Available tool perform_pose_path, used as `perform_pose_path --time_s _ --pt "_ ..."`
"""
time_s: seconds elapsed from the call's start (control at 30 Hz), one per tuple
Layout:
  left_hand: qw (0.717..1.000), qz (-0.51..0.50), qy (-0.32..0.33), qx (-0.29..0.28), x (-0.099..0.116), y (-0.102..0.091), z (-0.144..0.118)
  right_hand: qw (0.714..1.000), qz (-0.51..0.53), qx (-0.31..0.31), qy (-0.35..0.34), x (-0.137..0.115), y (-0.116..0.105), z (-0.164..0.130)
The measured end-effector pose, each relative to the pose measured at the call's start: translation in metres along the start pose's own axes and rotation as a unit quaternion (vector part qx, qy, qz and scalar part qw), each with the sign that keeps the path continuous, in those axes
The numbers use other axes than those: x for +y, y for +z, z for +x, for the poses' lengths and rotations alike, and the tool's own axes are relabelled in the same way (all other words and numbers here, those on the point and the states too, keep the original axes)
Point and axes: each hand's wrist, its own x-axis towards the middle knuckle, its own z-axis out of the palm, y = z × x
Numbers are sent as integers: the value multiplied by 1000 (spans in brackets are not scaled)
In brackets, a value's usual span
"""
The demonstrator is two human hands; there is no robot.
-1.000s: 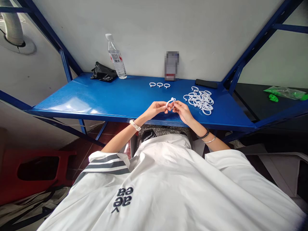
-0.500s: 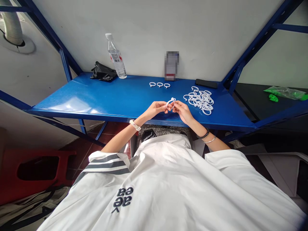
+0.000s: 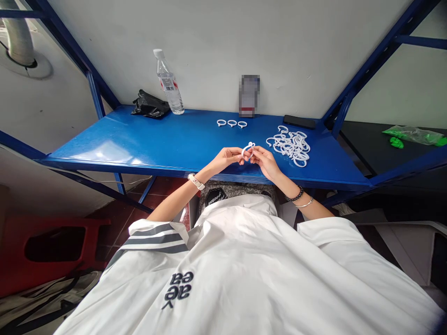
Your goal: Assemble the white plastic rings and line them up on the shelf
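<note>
Between my two hands, above the front edge of the blue table, is a white plastic curtain ring [image 3: 246, 150] with a small eyelet at its top. My left hand [image 3: 228, 157] pinches its left side, and my right hand [image 3: 264, 161] grips its right side near the eyelet. Fingers hide the ring's lower part. Right of my hands lies a loose pile of similar white rings [image 3: 295, 145]. Three more white rings [image 3: 232, 123] lie in a row farther back on the table.
The blue table [image 3: 167, 144] meets a grey wall. At its back stand a water bottle [image 3: 169, 86], a crumpled black bag [image 3: 150, 104] and a blurred upright object [image 3: 249, 95]. A black phone-like slab [image 3: 299, 122] lies behind the pile. Blue frame posts rise at both ends.
</note>
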Motion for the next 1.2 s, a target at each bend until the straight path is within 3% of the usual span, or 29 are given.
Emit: perform_pose_path --time_s 1.2 --pt "1000 18 6 -2 -2 0 0 1000 2 -1 -2 -1 1 -1"
